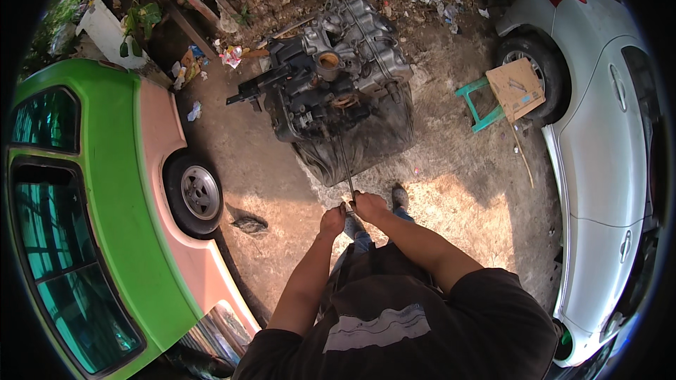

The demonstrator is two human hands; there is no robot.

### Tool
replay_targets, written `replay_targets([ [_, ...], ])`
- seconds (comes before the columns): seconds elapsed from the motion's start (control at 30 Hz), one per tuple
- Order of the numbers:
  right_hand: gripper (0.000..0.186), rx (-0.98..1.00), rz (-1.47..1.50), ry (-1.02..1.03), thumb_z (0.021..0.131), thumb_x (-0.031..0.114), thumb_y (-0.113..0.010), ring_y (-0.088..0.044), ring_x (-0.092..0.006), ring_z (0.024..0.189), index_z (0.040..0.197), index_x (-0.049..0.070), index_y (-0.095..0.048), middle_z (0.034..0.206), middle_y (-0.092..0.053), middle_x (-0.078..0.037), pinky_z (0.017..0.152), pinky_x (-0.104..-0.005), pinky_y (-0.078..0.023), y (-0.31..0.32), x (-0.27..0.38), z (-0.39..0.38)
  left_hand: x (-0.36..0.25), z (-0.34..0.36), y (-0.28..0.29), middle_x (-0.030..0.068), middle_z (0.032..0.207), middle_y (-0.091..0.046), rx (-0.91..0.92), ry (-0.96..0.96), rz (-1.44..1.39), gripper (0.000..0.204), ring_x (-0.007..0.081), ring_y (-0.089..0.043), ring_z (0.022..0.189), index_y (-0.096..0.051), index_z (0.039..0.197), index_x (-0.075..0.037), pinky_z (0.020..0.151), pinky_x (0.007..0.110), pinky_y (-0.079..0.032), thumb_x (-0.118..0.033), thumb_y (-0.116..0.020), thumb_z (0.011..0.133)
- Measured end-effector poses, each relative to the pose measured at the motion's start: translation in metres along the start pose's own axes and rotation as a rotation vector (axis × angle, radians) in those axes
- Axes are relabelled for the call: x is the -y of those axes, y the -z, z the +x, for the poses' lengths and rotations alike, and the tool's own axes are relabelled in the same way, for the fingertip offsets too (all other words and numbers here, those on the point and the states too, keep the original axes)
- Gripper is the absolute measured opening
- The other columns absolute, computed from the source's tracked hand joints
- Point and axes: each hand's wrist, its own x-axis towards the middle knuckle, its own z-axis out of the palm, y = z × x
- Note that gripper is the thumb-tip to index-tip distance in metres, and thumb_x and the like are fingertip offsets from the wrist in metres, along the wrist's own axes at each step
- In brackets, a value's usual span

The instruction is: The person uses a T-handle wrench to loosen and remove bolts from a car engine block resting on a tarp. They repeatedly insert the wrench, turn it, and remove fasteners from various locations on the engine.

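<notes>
Two hands on a long bar at the engine: a slip at the far end looks like the main danger.
The right hand (369, 205) is curled tight around the near part of the metal bar (348, 169); the left hand (333, 221), just beside it, also appears closed on the bar, though its palm is hidden. The bar reaches to the near side of the engine (360, 56), where dark parts hide its seat. If that seat is poor, a hard pull could free the bar suddenly, jerking both fists toward the body or dropping it on the shoes (400, 197) nearby. The engine rests on a crumpled dark sheet (380, 148) over the concrete floor (458, 169); uneven force might make it slide or rock.
</notes>
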Motion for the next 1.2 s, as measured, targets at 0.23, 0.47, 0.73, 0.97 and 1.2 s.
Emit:
replay_targets([
  [0.23,0.036,0.001,-0.017,0.007,0.093,0.033,-0.051,-0.067,-0.0358,0.091,0.108,0.001,-0.058,0.098,-0.069,-0.019,0.077,-0.0467,-0.055,0.001,-0.002,0.0,-0.004,-0.001,0.0,0.0304,0.1,-0.065,-0.014,0.005,0.0,0.059,0.0454,-0.062,0.098,-0.068,0.103,0.001,0.089,0.051,-0.048,-0.045,-0.03,0.101],
  [0.47,0.034,-0.025,0.0,0.016,0.092,0.031,-0.051,-0.067,-0.0359,0.09,0.107,0.002,-0.058,0.096,-0.069,-0.019,0.077,-0.0466,-0.055,0.006,0.006,-0.004,-0.003,-0.001,0.006,0.0299,0.099,-0.065,-0.003,-0.002,0.019,0.059,0.0453,-0.062,0.097,-0.068,0.102,0.001,0.089,0.051,-0.048,-0.044,-0.03,0.101],
  [0.73,0.033,-0.021,0.0,0.012,0.091,0.03,-0.051,-0.067,-0.0353,0.092,0.106,0.002,-0.059,0.097,-0.069,-0.017,0.079,-0.0464,-0.054,0.005,0.006,-0.004,-0.005,-0.006,0.01,0.0311,0.099,-0.065,-0.005,0.015,0.006,0.061,0.0456,-0.062,0.098,-0.068,0.102,0.0,0.089,0.052,-0.048,-0.047,-0.03,0.101],
  [0.97,0.034,-0.019,0.019,-0.004,0.092,0.031,-0.051,-0.067,-0.0355,0.092,0.106,0.002,-0.061,0.097,-0.069,-0.017,0.079,-0.0466,-0.054,0.003,0.006,-0.005,-0.012,-0.013,0.017,0.0291,0.1,-0.065,0.004,0.051,0.044,0.059,0.0451,-0.062,0.098,-0.069,0.103,-0.002,0.09,0.051,-0.048,-0.047,-0.03,0.101],
  [1.2,0.033,-0.032,0.006,0.009,0.092,0.032,-0.051,-0.067,-0.0352,0.091,0.104,0.002,-0.061,0.097,-0.069,-0.018,0.079,-0.0467,-0.054,0.006,0.007,-0.003,-0.018,-0.015,0.024,0.0295,0.1,-0.065,0.002,0.044,0.031,0.056,0.0445,-0.062,0.098,-0.069,0.102,-0.001,0.089,0.05,-0.048,-0.043,-0.032,0.101],
])
